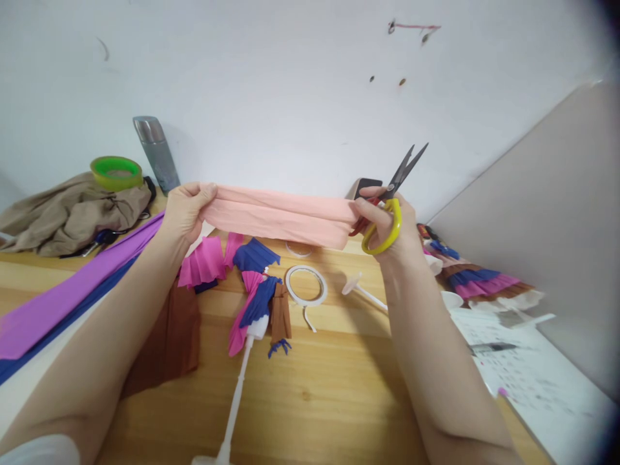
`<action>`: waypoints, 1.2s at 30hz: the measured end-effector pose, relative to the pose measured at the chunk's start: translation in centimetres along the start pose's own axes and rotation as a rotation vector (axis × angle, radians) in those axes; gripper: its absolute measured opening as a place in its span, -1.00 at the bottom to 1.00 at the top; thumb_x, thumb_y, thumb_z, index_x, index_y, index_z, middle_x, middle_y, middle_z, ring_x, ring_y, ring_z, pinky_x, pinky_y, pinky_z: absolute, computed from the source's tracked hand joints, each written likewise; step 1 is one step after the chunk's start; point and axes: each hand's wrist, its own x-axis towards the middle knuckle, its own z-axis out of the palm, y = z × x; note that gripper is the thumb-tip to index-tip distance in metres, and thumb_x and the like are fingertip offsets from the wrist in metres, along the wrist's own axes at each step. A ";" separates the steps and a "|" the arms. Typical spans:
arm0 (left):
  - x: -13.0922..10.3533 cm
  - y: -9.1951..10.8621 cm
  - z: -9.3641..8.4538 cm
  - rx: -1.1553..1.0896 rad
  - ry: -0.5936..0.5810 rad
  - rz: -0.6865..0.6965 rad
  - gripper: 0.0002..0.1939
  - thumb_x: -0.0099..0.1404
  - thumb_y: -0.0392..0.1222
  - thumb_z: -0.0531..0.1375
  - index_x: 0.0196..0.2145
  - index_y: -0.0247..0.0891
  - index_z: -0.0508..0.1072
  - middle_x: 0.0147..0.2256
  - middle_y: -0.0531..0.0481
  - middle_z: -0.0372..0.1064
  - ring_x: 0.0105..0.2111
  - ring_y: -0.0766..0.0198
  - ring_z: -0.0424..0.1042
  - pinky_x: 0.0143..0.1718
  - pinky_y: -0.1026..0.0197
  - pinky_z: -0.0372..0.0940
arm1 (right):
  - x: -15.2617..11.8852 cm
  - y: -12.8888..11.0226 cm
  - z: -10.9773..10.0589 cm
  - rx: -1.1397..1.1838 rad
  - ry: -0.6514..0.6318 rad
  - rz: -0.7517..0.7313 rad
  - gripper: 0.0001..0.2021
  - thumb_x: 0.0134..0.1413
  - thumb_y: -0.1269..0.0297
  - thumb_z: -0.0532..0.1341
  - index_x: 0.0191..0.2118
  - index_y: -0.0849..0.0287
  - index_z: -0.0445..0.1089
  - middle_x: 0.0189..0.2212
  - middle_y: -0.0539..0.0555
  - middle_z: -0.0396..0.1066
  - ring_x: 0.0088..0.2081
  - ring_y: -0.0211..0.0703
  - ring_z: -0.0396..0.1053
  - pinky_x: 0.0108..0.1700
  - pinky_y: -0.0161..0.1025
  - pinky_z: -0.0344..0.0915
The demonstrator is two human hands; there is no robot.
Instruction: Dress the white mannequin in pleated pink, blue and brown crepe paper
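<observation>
A strip of pale pink crepe paper (pixel 281 213) is stretched level above the table between my two hands. My left hand (pixel 186 206) pinches its left end between thumb and fingers. At the other end, my right hand (pixel 387 219) grips the strip and also carries scissors (pixel 382 242) with yellow and red handles, their dark blades pointing up and slightly parted. Below lies a doll-like figure on a white stick (pixel 237 394), dressed in pink, blue and brown crepe pieces (pixel 259 300). Beside it rests a roll of white tape (pixel 307 286) with a loose end.
At left are purple crepe paper (pixel 82 290), brown crepe paper (pixel 169 336), a tan cloth (pixel 62 213), a green tape roll (pixel 116 173) and a flask (pixel 157 152). Another white stick (pixel 371 297) lies near my right forearm. Layered crepe (pixel 484 281) and a written sheet (pixel 542 374) are at right.
</observation>
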 end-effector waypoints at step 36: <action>0.6 -0.7 -0.5 0.053 0.106 0.091 -0.76 -0.09 -0.31 0.41 -0.67 -0.26 0.38 -0.62 0.14 0.32 -0.60 0.46 0.25 -0.54 0.40 0.22 | -0.2 -0.3 0.3 -0.183 -0.049 0.001 -0.66 -0.39 0.41 0.37 -0.34 0.13 0.34 -0.71 -0.18 0.23 -0.71 -0.32 0.21 -0.69 -0.35 0.07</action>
